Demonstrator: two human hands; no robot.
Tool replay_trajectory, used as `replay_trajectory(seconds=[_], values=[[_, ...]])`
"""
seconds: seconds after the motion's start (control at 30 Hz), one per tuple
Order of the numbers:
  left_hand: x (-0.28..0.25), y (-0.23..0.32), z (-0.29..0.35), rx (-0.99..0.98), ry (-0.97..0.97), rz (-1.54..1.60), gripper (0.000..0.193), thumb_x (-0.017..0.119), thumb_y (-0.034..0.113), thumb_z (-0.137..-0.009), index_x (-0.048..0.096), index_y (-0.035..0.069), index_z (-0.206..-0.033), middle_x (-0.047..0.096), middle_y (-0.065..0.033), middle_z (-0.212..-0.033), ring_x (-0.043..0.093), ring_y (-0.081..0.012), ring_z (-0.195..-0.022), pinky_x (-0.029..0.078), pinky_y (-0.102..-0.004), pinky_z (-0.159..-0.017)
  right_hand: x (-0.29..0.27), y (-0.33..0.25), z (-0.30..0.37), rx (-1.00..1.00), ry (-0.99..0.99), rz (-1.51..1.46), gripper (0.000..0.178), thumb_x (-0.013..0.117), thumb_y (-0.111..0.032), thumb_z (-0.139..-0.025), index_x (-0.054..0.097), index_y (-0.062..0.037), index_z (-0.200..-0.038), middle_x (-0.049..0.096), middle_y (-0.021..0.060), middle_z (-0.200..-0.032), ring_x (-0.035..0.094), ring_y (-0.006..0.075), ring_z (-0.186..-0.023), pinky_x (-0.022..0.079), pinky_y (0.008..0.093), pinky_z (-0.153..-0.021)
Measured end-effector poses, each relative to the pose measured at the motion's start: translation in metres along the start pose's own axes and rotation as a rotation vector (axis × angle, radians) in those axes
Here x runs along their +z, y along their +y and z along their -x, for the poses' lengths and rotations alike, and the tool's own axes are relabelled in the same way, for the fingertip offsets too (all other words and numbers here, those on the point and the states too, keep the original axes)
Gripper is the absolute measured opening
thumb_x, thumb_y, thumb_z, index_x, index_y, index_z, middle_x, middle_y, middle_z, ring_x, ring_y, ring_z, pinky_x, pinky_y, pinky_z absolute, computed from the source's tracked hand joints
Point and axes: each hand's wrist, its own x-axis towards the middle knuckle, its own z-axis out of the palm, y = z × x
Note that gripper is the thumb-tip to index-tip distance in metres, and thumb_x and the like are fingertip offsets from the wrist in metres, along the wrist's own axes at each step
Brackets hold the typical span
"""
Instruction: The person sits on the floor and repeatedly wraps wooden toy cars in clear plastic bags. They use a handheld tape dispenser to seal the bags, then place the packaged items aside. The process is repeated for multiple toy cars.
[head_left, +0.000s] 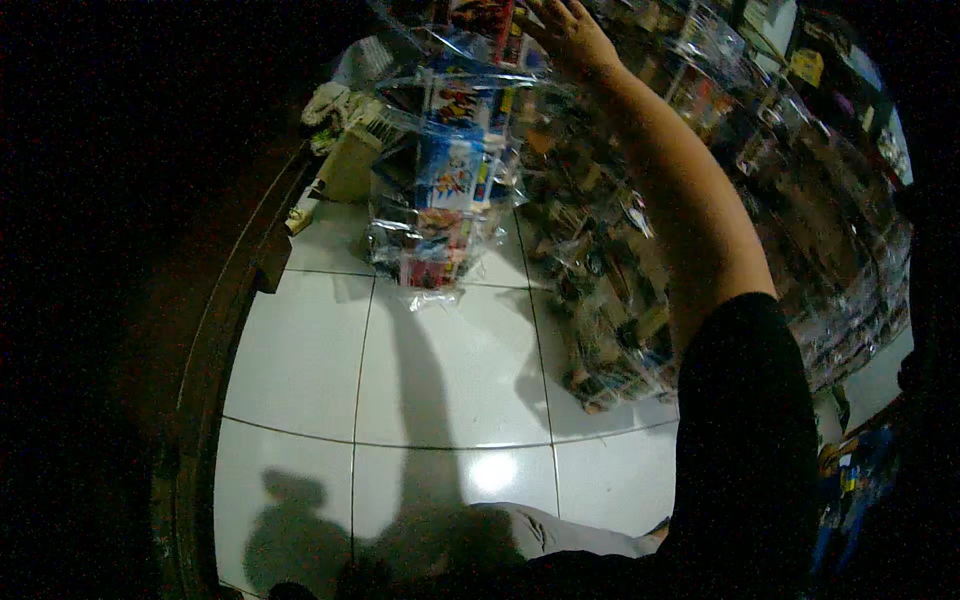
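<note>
My right arm reaches far forward, and my right hand [574, 38] is at the top edge of the view. Its visible fingers look stretched out and apart, beside the upper end of a tall column of colourful printed packets [452, 165] in clear plastic. Whether the fingertips touch the plastic, I cannot tell. The column shows blue, white, red and yellow prints, and its lower end is near the white floor tiles. My left hand is out of view.
Right of the column is a large plastic-wrapped bulk of brownish packets [610, 290], partly behind my arm. A cardboard box [350, 165] stands to the left, near a dark wooden edge [235, 270]. White floor tiles [450, 385] lie below. A blue printed package [855, 475] is at lower right.
</note>
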Motion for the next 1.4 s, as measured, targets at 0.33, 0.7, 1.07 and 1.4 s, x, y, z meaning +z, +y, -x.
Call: replay_trajectory(seconds=[0.33,0.7,1.07,1.4], values=[[-0.007,-0.002,-0.017,-0.139,0.036,0.140,0.075,0.055,0.039,-0.085,0.023,0.004,-0.142,0.023,-0.0185,-0.147,0.025,-0.0392,-0.133,0.019,-0.0523,-0.107,0.008,0.068,0.026,-0.229,-0.635,-0.683,0.046,0.053,-0.037,-0.088,0.050,-0.0127,-0.127,0.050,0.0093,-0.130,0.046,0.0262,-0.121,0.043,0.0352,-0.096],[0.025,0.007,0.007,-0.243,0.113,0.225,0.076,0.056,0.038,-0.085,0.021,0.003,-0.143,0.022,-0.0180,-0.147,0.025,-0.0382,-0.133,0.020,-0.0498,-0.108,-0.086,0.101,-0.045,-0.717,-0.403,-0.282,0.023,0.058,-0.015,-0.080,0.065,-0.0120,-0.102,0.066,0.0050,-0.096,0.060,0.0239,-0.097,0.023,0.0486,-0.112],[-0.004,0.068,-0.004,-0.238,0.854,0.855,0.077,0.057,0.037,-0.085,0.019,0.003,-0.143,0.021,-0.0176,-0.148,0.024,-0.0372,-0.134,0.021,-0.0473,-0.108,-0.248,0.174,-0.111,-0.471,-0.291,-0.095,0.017,0.056,-0.016,-0.082,0.067,-0.0084,-0.091,0.066,0.0070,-0.084,0.063,0.0232,-0.078,0.042,0.0410,-0.091],[-0.206,0.183,0.026,0.632,0.458,1.618,0.088,0.037,0.067,-0.085,0.020,0.002,-0.143,0.029,-0.0139,-0.145,0.027,-0.0222,-0.134,0.021,-0.0368,-0.110,-0.358,0.112,-0.032,-0.266,-0.670,0.100,0.022,0.054,-0.022,-0.090,0.067,-0.0059,-0.095,0.066,0.0100,-0.085,0.062,0.0221,-0.072,0.051,0.0343,-0.063]])
